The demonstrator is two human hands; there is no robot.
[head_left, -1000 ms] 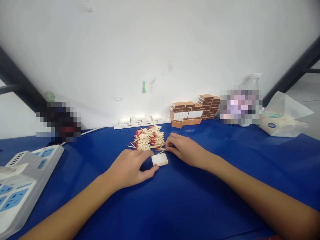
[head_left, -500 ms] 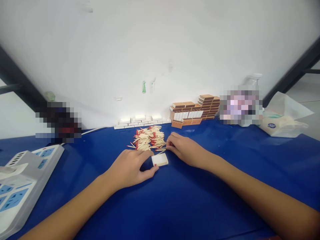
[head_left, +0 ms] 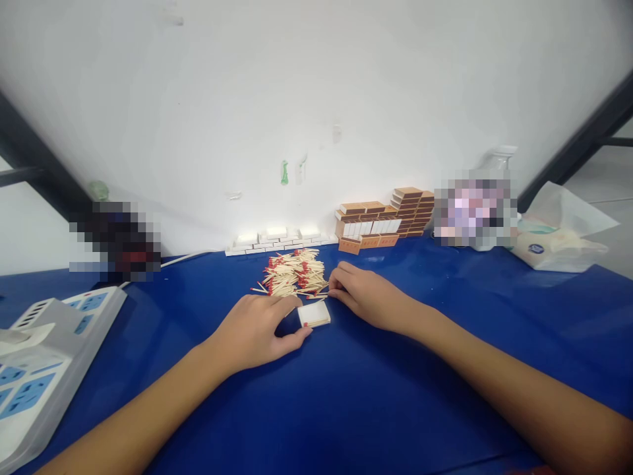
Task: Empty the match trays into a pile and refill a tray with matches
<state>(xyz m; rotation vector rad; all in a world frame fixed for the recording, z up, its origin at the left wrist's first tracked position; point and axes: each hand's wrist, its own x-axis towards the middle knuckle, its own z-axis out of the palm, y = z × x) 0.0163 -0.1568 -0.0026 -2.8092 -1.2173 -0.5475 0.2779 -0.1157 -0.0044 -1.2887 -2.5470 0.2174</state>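
Blue tabletop [head_left: 316, 409] against pale wall [head_left: 247, 99]. Mid-table, small white box [head_left: 315, 313], red match head [head_left: 306, 324] showing at its near edge, gripped between thumb and fingers of the left hand [head_left: 257, 335] at its eight o'clock. Toward its two o'clock, right hand [head_left: 364, 295], fingertips pinched together beside loose matches [head_left: 317, 297]; cannot tell whether on one. Match pile [head_left: 297, 272] at eleven, orange matchboxes [head_left: 408, 220] at one.

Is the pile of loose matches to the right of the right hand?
No, the pile of matches lies to the left of the right hand, in front of the white stack.
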